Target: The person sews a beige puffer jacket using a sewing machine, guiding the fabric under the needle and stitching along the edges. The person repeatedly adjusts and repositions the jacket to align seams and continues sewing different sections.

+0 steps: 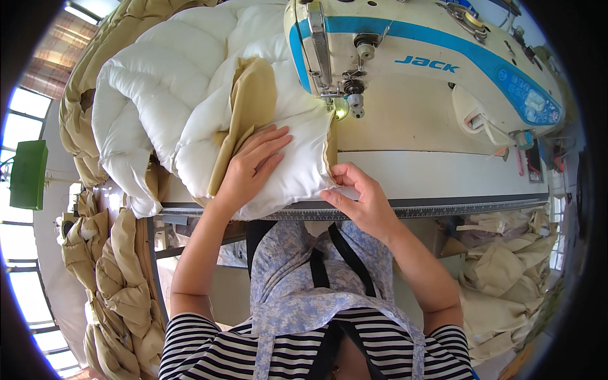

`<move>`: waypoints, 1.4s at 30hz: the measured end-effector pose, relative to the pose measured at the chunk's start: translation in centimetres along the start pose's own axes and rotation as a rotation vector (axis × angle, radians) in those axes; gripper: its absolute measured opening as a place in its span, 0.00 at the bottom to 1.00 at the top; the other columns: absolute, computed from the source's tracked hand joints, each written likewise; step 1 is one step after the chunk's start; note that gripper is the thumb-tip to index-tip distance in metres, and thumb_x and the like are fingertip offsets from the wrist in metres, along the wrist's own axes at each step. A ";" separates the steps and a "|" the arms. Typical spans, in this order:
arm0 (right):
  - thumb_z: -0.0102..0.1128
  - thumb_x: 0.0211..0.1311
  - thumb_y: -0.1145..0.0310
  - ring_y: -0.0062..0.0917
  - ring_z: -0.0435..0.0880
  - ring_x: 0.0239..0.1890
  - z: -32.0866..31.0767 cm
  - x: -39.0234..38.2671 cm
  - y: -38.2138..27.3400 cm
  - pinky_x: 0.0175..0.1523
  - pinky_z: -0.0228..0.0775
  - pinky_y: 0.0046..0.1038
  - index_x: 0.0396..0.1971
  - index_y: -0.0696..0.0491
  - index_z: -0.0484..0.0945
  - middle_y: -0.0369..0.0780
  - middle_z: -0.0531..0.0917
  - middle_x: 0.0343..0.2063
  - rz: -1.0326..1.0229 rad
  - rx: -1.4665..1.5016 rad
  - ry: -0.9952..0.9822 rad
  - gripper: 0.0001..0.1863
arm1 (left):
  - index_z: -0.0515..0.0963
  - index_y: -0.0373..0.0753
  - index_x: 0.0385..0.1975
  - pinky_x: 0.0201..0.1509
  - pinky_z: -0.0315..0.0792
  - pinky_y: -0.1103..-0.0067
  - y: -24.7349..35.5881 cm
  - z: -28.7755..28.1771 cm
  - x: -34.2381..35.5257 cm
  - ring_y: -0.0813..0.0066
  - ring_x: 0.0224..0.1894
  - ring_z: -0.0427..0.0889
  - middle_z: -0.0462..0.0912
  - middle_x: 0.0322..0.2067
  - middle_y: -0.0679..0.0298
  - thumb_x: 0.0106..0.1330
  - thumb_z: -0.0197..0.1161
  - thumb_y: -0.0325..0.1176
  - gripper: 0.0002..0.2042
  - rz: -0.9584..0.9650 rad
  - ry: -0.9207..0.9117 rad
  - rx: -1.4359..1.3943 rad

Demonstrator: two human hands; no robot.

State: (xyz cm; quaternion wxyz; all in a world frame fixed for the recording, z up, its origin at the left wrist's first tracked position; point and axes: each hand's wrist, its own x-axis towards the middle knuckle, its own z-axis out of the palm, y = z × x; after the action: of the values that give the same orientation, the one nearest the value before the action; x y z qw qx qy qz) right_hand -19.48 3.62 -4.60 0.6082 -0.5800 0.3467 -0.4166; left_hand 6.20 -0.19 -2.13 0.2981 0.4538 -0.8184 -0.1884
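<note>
A puffy white quilted garment piece (152,95) with khaki fabric edging (244,114) lies across the table, its right edge running under the needle of a white and blue sewing machine (380,82). My left hand (253,161) rests flat on the white padding beside a folded khaki strip, fingers stretched out and holding nothing. At the near end of the khaki-trimmed right edge, my right hand (358,193) pinches the fabric edge between thumb and fingers. A small light glows beside the presser foot (330,101), where the edge enters.
A ruler strip (443,206) runs along the table's front edge. Khaki padded pieces (120,285) hang at the left, and more khaki fabric (500,272) is heaped at the lower right. A green box-shaped thing (28,174) stands out at the far left.
</note>
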 end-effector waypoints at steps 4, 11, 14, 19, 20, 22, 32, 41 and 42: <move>0.65 0.67 0.71 0.16 0.79 0.45 0.0 -0.3 0.0 0.54 0.71 0.22 0.44 0.58 0.75 0.33 0.81 0.38 0.062 0.122 0.004 0.11 | 0.81 0.36 0.50 0.64 0.71 0.67 3.3 1.3 -0.5 0.54 0.60 0.77 0.81 0.53 0.56 0.63 0.65 0.22 0.14 0.019 0.184 0.099; 0.65 0.67 0.73 0.17 0.79 0.48 -0.2 -0.4 0.5 0.55 0.71 0.22 0.44 0.59 0.77 0.34 0.80 0.40 0.039 0.253 0.047 0.10 | 0.82 0.37 0.45 0.50 0.75 0.69 7.7 4.4 -1.7 0.58 0.46 0.80 0.81 0.44 0.58 0.57 0.68 0.20 0.15 0.067 0.300 -0.062; 0.65 0.67 0.74 0.17 0.79 0.48 0.0 -0.3 0.8 0.55 0.71 0.22 0.45 0.59 0.77 0.34 0.79 0.41 -0.001 0.246 0.063 0.10 | 0.81 0.38 0.45 0.49 0.74 0.69 7.5 4.9 -2.0 0.58 0.46 0.80 0.81 0.45 0.59 0.56 0.70 0.21 0.16 0.075 0.307 -0.035; 0.64 0.67 0.73 0.18 0.79 0.49 0.0 -0.4 1.0 0.56 0.71 0.22 0.45 0.59 0.77 0.34 0.78 0.42 -0.066 0.247 0.085 0.10 | 0.81 0.37 0.46 0.50 0.74 0.71 7.4 5.3 -2.2 0.59 0.48 0.80 0.81 0.47 0.58 0.56 0.71 0.23 0.17 0.048 0.302 0.015; 0.65 0.67 0.73 0.18 0.79 0.49 0.0 -0.4 1.0 0.56 0.71 0.22 0.45 0.59 0.77 0.34 0.77 0.43 -0.079 0.231 0.088 0.10 | 0.81 0.37 0.46 0.49 0.74 0.71 7.5 5.4 -2.1 0.59 0.48 0.80 0.81 0.47 0.58 0.56 0.72 0.23 0.17 0.039 0.308 0.006; 0.65 0.67 0.73 0.18 0.78 0.49 0.0 -0.5 0.9 0.56 0.71 0.22 0.44 0.59 0.77 0.34 0.77 0.43 -0.101 0.196 0.095 0.10 | 0.81 0.38 0.45 0.49 0.74 0.70 7.6 5.7 -2.0 0.59 0.47 0.79 0.81 0.46 0.59 0.54 0.72 0.23 0.17 0.036 0.327 -0.010; 0.64 0.67 0.74 0.16 0.77 0.48 0.1 -0.7 0.8 0.57 0.69 0.22 0.42 0.57 0.78 0.32 0.77 0.42 -0.143 0.179 0.136 0.08 | 0.81 0.40 0.42 0.52 0.72 0.68 7.6 6.1 -1.7 0.58 0.46 0.78 0.81 0.43 0.61 0.53 0.72 0.23 0.15 0.055 0.382 -0.047; 0.63 0.67 0.75 0.16 0.74 0.48 0.1 -0.7 0.7 0.58 0.66 0.21 0.41 0.57 0.77 0.32 0.76 0.42 -0.148 0.180 0.144 0.06 | 0.82 0.41 0.40 0.58 0.69 0.63 7.5 6.4 -1.5 0.59 0.46 0.78 0.81 0.42 0.63 0.55 0.72 0.25 0.13 0.054 0.401 -0.061; 0.63 0.67 0.75 0.17 0.73 0.49 0.1 -0.7 0.7 0.58 0.64 0.21 0.41 0.57 0.76 0.32 0.76 0.42 -0.147 0.184 0.137 0.06 | 0.82 0.41 0.40 0.59 0.68 0.62 7.5 6.5 -1.5 0.59 0.46 0.78 0.81 0.41 0.63 0.55 0.72 0.25 0.13 0.051 0.401 -0.061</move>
State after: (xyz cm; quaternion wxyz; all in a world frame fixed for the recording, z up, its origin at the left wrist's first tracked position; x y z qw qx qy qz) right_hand -19.61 4.26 -5.32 0.6016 -0.5158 0.3042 -0.5287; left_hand -2.20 5.23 -3.08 0.4731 0.4524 -0.7478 -0.1113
